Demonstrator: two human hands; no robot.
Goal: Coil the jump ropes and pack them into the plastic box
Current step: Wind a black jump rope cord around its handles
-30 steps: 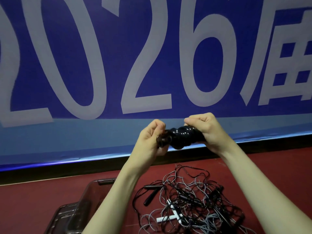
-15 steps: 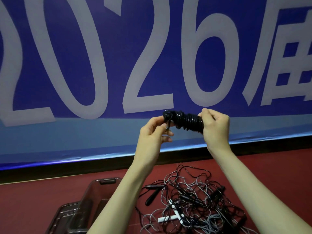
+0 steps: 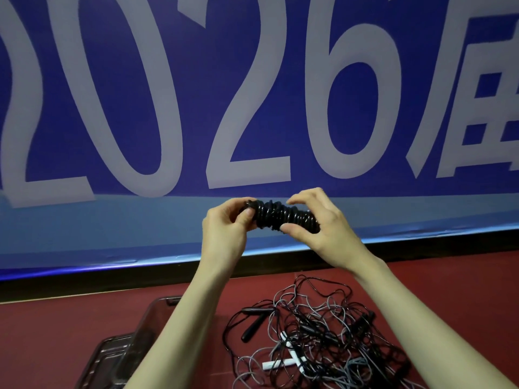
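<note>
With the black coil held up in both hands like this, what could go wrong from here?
1. The tightly wound black rope coil is only pinched at its ends by the left hand and right hand; it could spring loose.
2. The tangled pile of black and grey ropes beside the clear plastic box may snag later.

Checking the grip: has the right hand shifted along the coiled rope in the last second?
Yes. The right hand opened up, thumb under the coiled rope, staying below the banner's 6.

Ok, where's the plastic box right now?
In the head view, the plastic box sits on the red floor at lower left, partly behind the left forearm, left of the rope pile.
</note>
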